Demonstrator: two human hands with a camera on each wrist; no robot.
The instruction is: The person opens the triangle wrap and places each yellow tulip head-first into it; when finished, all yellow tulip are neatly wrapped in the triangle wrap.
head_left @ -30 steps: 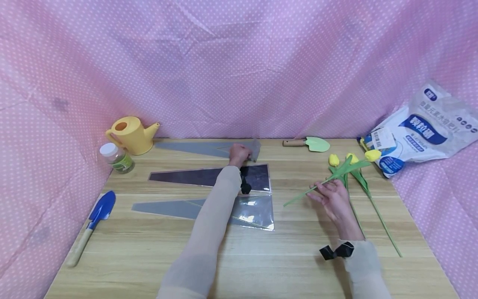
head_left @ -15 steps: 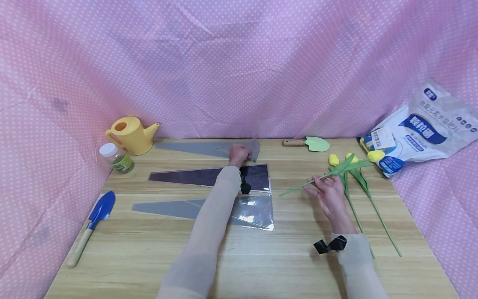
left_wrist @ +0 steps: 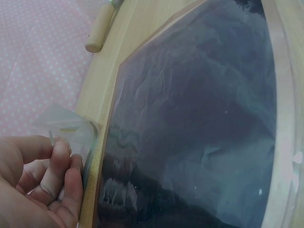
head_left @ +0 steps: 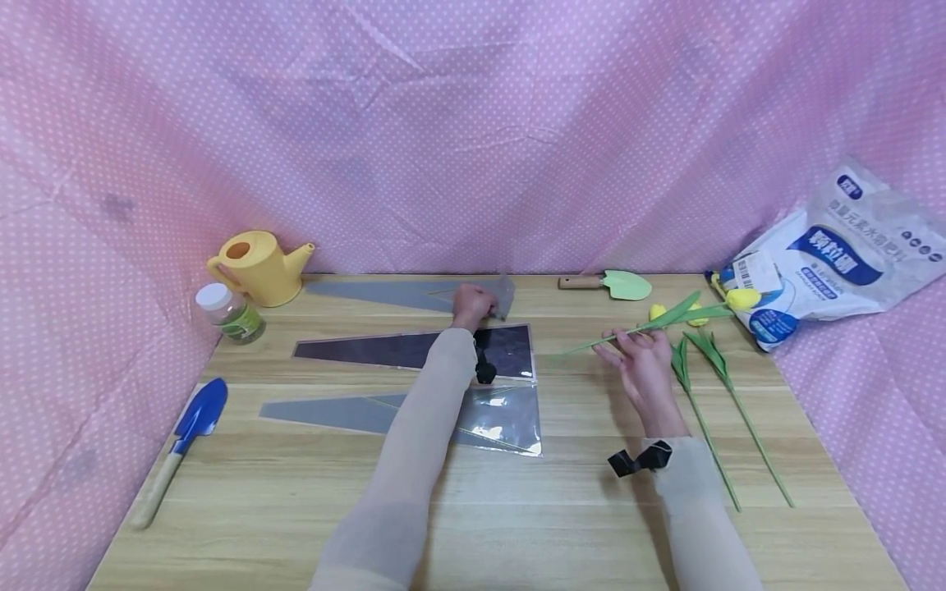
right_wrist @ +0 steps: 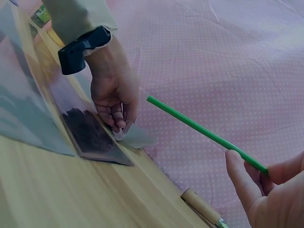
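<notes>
Over the wooden bench (head_left: 547,525), a person's right hand (head_left: 645,365) holds an artificial yellow tulip (head_left: 668,315) by its stem in a narrow grip; the left hand (head_left: 473,306) pinches the far flower sleeve (head_left: 384,293). The tulip looks light, springy, best held mid-stem; the sleeve, likely slippery.

Garden things on a wooden table (head_left: 532,525), with pink dotted cloth (head_left: 473,139) behind.
At the back left is a yellow watering can (head_left: 262,275), its spout pointing right, and just in front is a clear jar (head_left: 240,322) with a white lid and green label. Nearer lies a blue shovel (head_left: 201,413) with a pale handle. A little green shovel (head_left: 626,285) lies by the back edge. A big white and blue bag (head_left: 835,254) leans in the right corner.
</notes>
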